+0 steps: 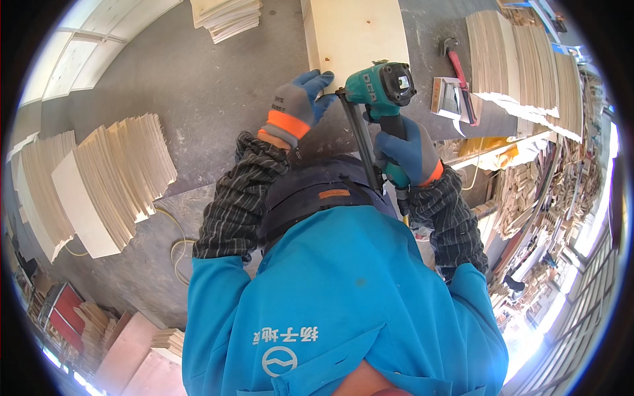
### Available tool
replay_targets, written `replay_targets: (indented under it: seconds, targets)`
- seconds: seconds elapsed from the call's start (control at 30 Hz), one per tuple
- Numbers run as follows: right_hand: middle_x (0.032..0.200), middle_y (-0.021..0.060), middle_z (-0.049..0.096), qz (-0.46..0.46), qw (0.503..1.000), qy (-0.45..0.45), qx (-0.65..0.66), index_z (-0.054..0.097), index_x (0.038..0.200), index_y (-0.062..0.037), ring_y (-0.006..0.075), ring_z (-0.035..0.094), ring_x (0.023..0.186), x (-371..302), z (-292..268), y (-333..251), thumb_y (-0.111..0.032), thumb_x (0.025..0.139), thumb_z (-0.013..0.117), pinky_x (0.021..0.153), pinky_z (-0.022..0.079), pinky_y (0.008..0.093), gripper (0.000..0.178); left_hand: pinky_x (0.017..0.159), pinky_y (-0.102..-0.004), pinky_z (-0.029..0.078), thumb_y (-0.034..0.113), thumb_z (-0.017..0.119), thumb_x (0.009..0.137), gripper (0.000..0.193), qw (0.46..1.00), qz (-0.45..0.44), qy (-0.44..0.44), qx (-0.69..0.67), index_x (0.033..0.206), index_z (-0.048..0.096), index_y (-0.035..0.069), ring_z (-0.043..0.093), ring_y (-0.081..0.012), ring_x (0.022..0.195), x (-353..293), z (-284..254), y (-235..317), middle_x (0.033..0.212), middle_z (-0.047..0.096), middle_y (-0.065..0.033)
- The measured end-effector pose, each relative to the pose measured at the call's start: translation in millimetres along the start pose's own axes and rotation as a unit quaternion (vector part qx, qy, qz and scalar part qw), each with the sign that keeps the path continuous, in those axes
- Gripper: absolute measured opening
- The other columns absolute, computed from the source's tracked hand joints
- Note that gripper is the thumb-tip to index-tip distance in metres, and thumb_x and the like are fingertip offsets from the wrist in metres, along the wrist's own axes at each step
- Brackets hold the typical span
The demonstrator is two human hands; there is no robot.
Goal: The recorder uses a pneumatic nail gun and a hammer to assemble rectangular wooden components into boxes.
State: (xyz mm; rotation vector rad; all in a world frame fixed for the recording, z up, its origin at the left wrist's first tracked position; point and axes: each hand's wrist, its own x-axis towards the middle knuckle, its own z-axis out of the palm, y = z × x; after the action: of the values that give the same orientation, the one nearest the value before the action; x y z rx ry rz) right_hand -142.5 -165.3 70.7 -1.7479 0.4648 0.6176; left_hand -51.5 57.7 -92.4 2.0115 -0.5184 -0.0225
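A long pale wooden box or stacked board piece (360,33) lies ahead of me on the grey work surface, its near end toward me. My left hand (297,102), in a blue and grey glove with an orange cuff, rests against its near left corner, fingers stretched and thumb apart. My right hand (413,152), gloved alike, is wrapped round the handle of a teal and black nail gun (380,89). The gun's nose is at the near end of the wood, close to my left thumb. Its long magazine slants down toward my waist.
Stacks of thin wooden boards stand at left (115,178) and right (518,63), with another stack (228,16) at the far side. A red-handled hammer (456,63) lies beside a small box (447,97) at right. A yellow hose (177,247) curls lower left. Scrap wood (528,191) piles up at right.
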Motion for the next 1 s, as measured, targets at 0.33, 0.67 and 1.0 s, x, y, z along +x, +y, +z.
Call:
replay_targets:
  seconds: [0.33, 0.67, 1.0]
  targets:
    - [0.086, 0.0027, 0.066, 0.016, 1.0, 0.007, 0.011, 0.068, 0.116, 0.0042, 0.0099, 0.063, 0.072, 1, 5, -5, -0.024, 0.092, 0.07, 0.066, 0.053, 0.0302, 0.037, 0.097, -0.0427, 0.063, 0.015, 0.083, 0.093, 0.042, 0.999, 0.02, -0.015, 0.036, 0.133, 0.074, 0.006, 0.075, -0.0384, 0.113, 3, -2, 0, 0.131, 0.074, -0.0207]
    - [0.086, 0.0016, 0.066, 0.003, 1.0, 0.005, 0.019, 0.069, 0.122, 0.0044, 0.0088, 0.062, 0.073, 0, 9, -10, -0.022, 0.094, 0.068, 0.066, 0.053, 0.03, 0.038, 0.096, -0.0426, 0.063, 0.017, 0.082, 0.094, 0.042, 0.999, 0.01, -0.021, 0.036, 0.133, 0.074, 0.006, 0.075, -0.0388, 0.112, 3, -3, 3, 0.132, 0.074, -0.0212]
    - [0.074, 0.0041, 0.063, -0.015, 0.999, 0.04, 0.009, 0.067, 0.13, 0.0066, 0.0109, 0.061, 0.065, -14, -5, -7, -0.024, 0.089, 0.062, 0.061, 0.046, 0.0271, 0.051, 0.095, -0.0424, 0.063, 0.02, 0.082, 0.094, 0.041, 0.999, 0.013, -0.013, 0.036, 0.132, 0.075, 0.005, 0.076, -0.039, 0.111, 3, -4, 4, 0.132, 0.074, -0.0219]
